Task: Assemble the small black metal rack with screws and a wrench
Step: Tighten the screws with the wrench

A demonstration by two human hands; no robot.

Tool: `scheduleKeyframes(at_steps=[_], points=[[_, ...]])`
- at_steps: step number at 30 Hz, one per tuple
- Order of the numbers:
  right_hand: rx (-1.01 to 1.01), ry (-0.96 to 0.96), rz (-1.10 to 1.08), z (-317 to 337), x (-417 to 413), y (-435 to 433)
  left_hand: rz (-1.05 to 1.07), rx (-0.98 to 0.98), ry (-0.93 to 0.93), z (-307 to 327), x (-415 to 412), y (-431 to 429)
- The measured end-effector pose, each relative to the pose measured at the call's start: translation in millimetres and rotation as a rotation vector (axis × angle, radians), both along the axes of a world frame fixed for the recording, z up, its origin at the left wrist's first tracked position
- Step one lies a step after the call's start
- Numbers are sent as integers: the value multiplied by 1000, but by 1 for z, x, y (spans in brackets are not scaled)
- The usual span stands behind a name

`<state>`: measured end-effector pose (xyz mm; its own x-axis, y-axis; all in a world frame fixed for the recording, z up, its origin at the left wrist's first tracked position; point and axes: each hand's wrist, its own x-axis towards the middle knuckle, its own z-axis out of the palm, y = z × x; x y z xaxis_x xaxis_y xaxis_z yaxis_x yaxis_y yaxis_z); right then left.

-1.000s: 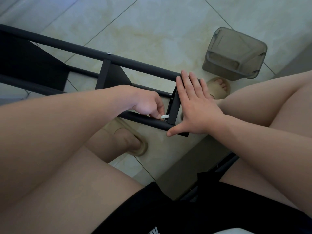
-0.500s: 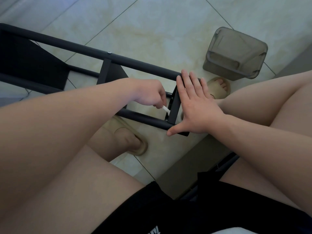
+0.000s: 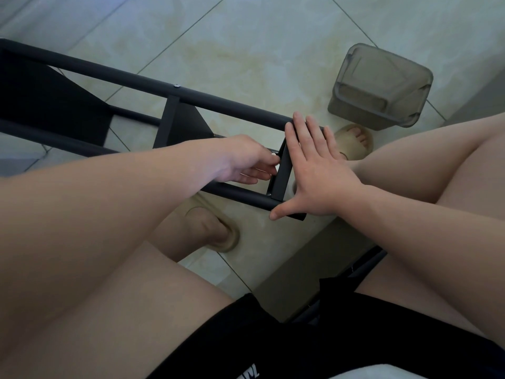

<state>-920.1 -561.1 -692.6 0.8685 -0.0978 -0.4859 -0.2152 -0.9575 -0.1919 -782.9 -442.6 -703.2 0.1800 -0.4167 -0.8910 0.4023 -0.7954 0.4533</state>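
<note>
Change: left hand (image 3: 246,160) has lifted from the lower tube at centre frame to halfway up the short crossbar (image 3: 282,170), and the small pale wrench (image 3: 276,165) has gone with it.
Meaning: the screw (image 3: 269,194) at the lower joint looks seated, so the turning there seems finished or paused; the hand is probably resetting the wrench or heading for the upper joint.
Left hand: fingers curled, pinching the wrench just beside the crossbar.
Right hand (image 3: 317,173): unchanged, flat with straight fingers pressed on the rack's end and the thumb spread under the lower tube end, bracing it.
Rack (image 3: 218,98): black, lying on its side on the tiled floor (image 3: 246,36), running from upper left to centre.
Nearby: grey plastic bin (image 3: 382,86) at upper right, apart from the rack.
Writing: white lettering on the black shorts (image 3: 300,337) at the bottom edge, cut off and unreadable; no other labels visible.
</note>
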Motion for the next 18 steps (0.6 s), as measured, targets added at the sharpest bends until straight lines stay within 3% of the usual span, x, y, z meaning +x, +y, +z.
scheduleKeyframes(at_steps=[18], points=[[-13,-5,7,-1,-1,0,-134,-16,-125,0,0,1]])
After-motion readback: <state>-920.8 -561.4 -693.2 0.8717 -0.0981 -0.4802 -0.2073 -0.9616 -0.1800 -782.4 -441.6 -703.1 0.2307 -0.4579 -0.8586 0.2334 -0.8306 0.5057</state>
